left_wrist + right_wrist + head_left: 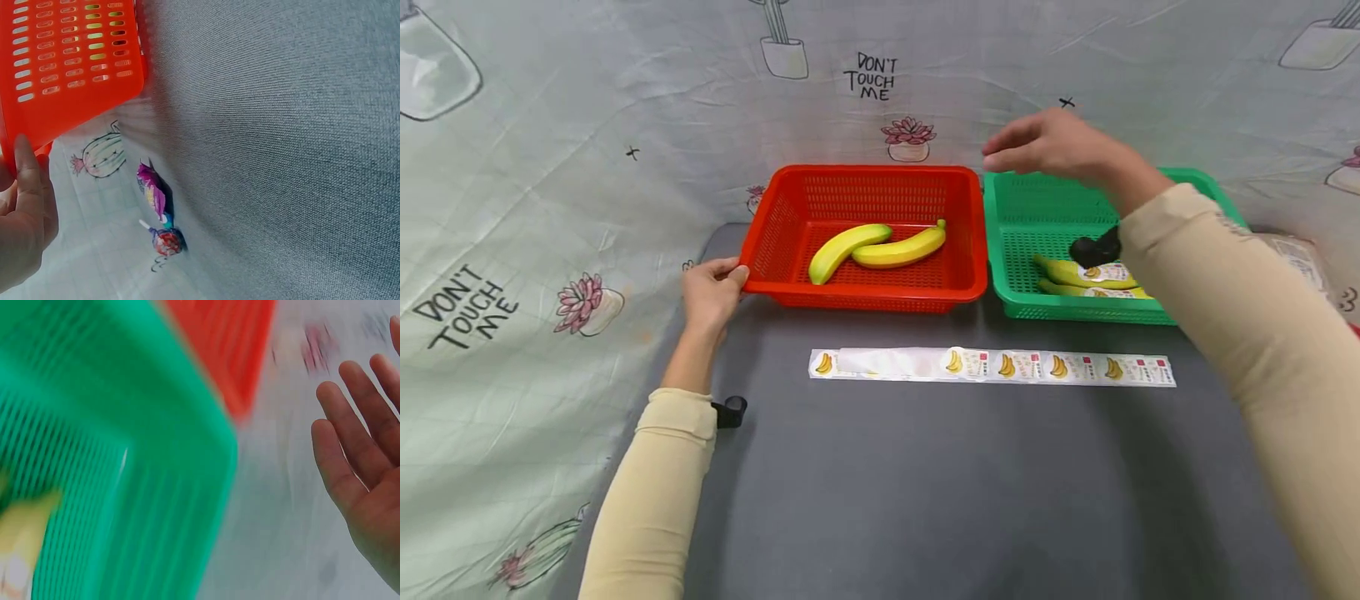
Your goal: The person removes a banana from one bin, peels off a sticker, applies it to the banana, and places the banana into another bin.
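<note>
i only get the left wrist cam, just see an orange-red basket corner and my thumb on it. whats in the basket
Observer: Two bananas lie in the red basket, one greener, one yellow, touching at the middle.
Operator: where is the other hand
Observer: The right hand is up in the air over the near-left part of a green basket, fingers straight, holding nothing.
Operator: anything in the green one
Observer: Yes, bananas with labels on them, partly hidden by the right sleeve.
Operator: what is in front of the baskets
Observer: A strip of banana stickers lies flat on the grey table, with some stickers already gone near its left end.
</note>
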Available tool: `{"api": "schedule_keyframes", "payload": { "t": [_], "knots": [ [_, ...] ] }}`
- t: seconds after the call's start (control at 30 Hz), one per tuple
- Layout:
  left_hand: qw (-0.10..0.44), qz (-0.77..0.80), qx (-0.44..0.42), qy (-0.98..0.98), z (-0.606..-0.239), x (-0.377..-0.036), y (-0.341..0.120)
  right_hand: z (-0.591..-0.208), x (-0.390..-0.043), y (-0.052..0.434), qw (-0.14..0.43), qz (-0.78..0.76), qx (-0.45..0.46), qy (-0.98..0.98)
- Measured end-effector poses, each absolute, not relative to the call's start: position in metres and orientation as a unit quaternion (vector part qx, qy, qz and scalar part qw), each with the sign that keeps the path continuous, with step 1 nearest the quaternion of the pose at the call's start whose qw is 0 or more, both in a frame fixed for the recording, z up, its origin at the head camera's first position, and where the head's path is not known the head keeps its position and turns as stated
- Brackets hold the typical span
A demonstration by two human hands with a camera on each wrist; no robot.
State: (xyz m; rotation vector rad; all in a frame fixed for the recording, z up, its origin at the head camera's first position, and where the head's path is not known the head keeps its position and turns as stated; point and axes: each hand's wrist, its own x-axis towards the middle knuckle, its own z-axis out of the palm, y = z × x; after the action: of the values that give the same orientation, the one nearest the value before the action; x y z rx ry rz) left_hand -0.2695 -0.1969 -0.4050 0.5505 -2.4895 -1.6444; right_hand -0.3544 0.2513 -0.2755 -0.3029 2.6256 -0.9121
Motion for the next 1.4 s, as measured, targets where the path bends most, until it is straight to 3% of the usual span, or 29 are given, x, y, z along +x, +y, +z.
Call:
{"api": "schedule_keyframes", "payload": {
  "t": [0.2,0.5,1.4],
  "knots": [
    [0.063,-0.563,0.165,-0.808,-0.413,-0.268,-0.181,-0.323,-0.384,0.176,0.239,-0.299,-0.139,0.913],
    [0.048,-0.567,0.154,-0.808,-0.422,-0.258,-0.172,-0.386,-0.388,0.157,0.294,-0.281,-0.142,0.903],
    [0.09,-0.581,0.167,-0.792,-0.421,-0.268,-0.206,-0.413,-0.414,0.112,0.295,-0.299,-0.194,0.886]
  ]
}}
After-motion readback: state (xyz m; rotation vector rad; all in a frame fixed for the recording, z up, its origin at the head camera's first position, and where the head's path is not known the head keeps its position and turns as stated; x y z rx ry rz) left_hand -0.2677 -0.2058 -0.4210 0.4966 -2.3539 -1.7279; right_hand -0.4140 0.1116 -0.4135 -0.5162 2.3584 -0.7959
